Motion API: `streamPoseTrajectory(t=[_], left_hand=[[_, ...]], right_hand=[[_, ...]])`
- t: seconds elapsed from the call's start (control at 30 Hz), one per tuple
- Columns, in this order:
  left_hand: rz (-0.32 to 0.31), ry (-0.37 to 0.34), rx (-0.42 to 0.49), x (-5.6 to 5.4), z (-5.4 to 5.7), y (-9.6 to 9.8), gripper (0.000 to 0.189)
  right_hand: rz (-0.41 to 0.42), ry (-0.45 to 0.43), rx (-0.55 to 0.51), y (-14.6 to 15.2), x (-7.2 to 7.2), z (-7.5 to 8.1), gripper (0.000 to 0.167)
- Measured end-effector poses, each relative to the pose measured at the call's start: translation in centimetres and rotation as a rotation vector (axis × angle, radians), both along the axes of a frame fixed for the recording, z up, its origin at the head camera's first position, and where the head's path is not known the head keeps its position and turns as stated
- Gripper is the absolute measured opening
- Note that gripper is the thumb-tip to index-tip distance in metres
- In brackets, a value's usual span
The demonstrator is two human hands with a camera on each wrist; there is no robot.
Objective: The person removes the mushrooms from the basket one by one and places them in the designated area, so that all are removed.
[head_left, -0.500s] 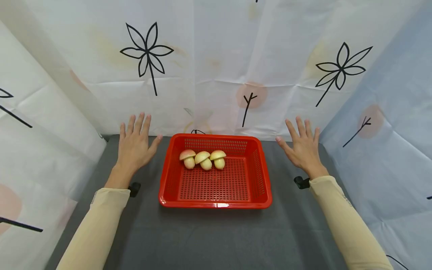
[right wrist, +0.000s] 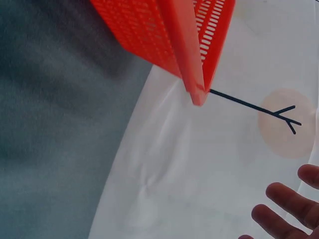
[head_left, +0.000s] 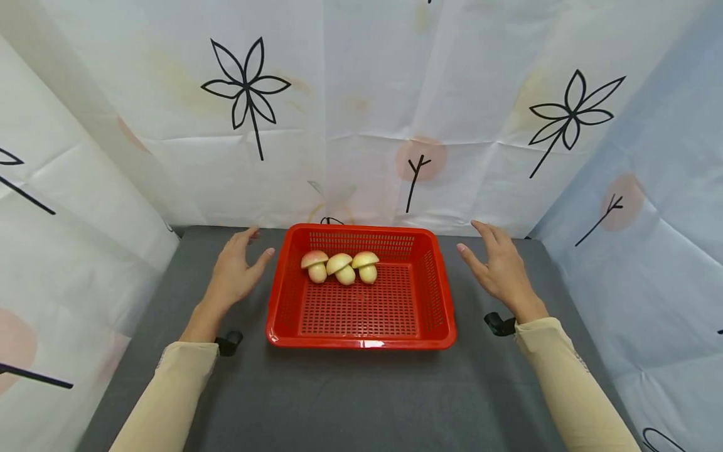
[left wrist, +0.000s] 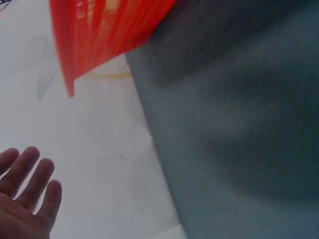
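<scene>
A red plastic basket (head_left: 361, 343) with slotted walls sits on the grey table. Three mushroom-shaped pieces with pale stems and yellowish, partly reddish caps lie in a row in its back left part: a left mushroom (head_left: 315, 266), a middle mushroom (head_left: 341, 269) and a right mushroom (head_left: 366, 267). My left hand (head_left: 234, 273) is held to the left of the basket, thumb toward it, fingers relaxed and holding nothing. To the basket's right is my right hand (head_left: 499, 270), also holding nothing, its thumb pointing at the rim. In both wrist views the fingers (left wrist: 37, 181) are spread apart from the basket wall (right wrist: 184, 45).
Grey cloth covers the table (head_left: 350, 402). White fabric (head_left: 361, 113) printed with black plant drawings hangs behind it and along both sides. A black strap with a small device (head_left: 228, 343) is on the left wrist, another device (head_left: 499, 324) on the right.
Both hands have come down and a little nearer to me, turning so the palms face the basket more. Their fingers were spread upward before. The basket and mushrooms have not moved.
</scene>
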State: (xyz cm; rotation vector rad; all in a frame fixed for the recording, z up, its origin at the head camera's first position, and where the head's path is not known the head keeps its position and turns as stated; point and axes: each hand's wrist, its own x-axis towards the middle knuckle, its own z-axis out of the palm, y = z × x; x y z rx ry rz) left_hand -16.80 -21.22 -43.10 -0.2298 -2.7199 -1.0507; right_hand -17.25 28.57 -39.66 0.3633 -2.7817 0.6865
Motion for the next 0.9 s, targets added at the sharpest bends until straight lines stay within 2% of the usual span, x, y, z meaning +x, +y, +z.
streamPoseTrajectory(t=[0.2, 0.4, 0.67, 0.8, 0.9], left_hand=[[-0.038, -0.144, 0.222, 1.0, -1.9, 0.1, 0.061], [-0.059, -0.279, 0.339, 1.5, -3.6, 0.1, 0.062], [-0.072, -0.446, 0.497, 1.7, -5.3, 0.2, 0.070], [-0.102, -0.506, 0.599, 1.6, -6.1, 0.1, 0.068], [-0.134, -0.524, 0.669, 1.5, -6.5, 0.0, 0.067]], right_hand=[[0.040, 0.004, -0.058, -0.9, 1.2, -0.3, 0.060], [0.110, 0.000, -0.115, -2.7, 1.9, -0.3, 0.058], [0.202, -0.035, -0.234, -5.2, 2.2, -0.3, 0.057], [0.228, -0.078, -0.266, -6.5, 2.2, -0.3, 0.059], [0.236, -0.110, -0.286, -7.4, 2.0, -0.4, 0.061]])
